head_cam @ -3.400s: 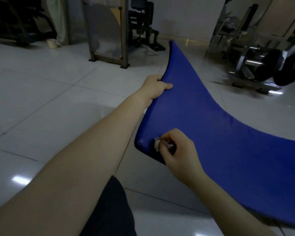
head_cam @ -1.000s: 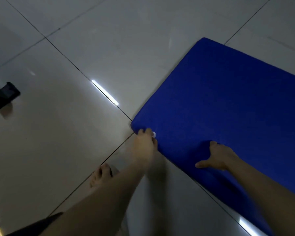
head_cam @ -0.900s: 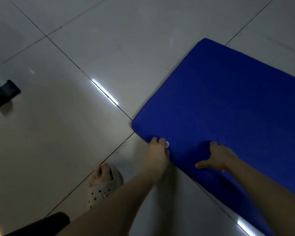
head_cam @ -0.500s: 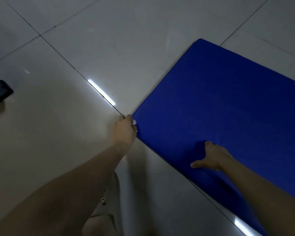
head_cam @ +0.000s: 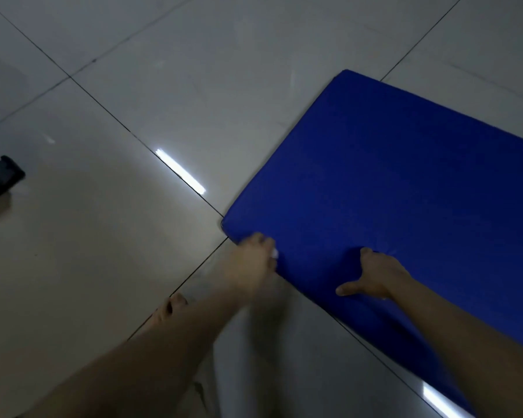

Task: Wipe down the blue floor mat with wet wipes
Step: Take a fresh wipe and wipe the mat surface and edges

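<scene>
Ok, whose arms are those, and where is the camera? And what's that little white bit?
There is no machine here, just a person's two bare arms. The camera sits on the person's head and looks down, so you see what they see. A blue floor mat lies on the shiny tiled floor. The left hand pinches the white bit, a wet wipe, at the mat's near edge, close to a corner. The right hand presses down on the mat. A foot peeks out beside the left arm.
</scene>
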A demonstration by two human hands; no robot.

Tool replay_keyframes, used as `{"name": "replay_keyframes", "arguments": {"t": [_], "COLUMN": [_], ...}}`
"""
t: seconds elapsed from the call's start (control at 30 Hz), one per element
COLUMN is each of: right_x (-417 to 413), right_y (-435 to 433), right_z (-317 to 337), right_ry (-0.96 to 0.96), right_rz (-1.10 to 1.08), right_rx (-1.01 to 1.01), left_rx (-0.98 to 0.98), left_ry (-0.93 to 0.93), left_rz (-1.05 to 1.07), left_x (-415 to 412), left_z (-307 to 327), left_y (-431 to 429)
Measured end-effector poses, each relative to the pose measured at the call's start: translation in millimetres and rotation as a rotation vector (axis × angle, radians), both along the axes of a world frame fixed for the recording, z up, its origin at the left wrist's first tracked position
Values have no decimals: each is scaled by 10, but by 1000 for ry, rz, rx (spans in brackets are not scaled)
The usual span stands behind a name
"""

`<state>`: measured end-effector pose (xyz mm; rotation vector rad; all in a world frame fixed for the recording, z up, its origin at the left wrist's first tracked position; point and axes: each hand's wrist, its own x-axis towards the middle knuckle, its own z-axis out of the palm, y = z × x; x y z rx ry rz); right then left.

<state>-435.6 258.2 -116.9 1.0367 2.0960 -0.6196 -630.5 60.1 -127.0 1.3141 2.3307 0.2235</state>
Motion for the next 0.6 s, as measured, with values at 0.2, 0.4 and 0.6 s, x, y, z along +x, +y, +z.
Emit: {"name": "replay_keyframes", "arguments": {"t": [0.2,0.4,0.6], "right_x": [19,207,697], "right_y": [-18,-381,-774], "right_z": [-7,138,218], "right_ry": [-12,5,-372], "right_rz": [3,119,296], "right_rx": [20,136,446], "left_rx": [71,77,292], "left_ry": [67,-192,-477], "left_rz": [487,484,1008], "left_x": [-452,770,990], "left_z": [-92,-76,-149], "left_y": [14,189,234]}}
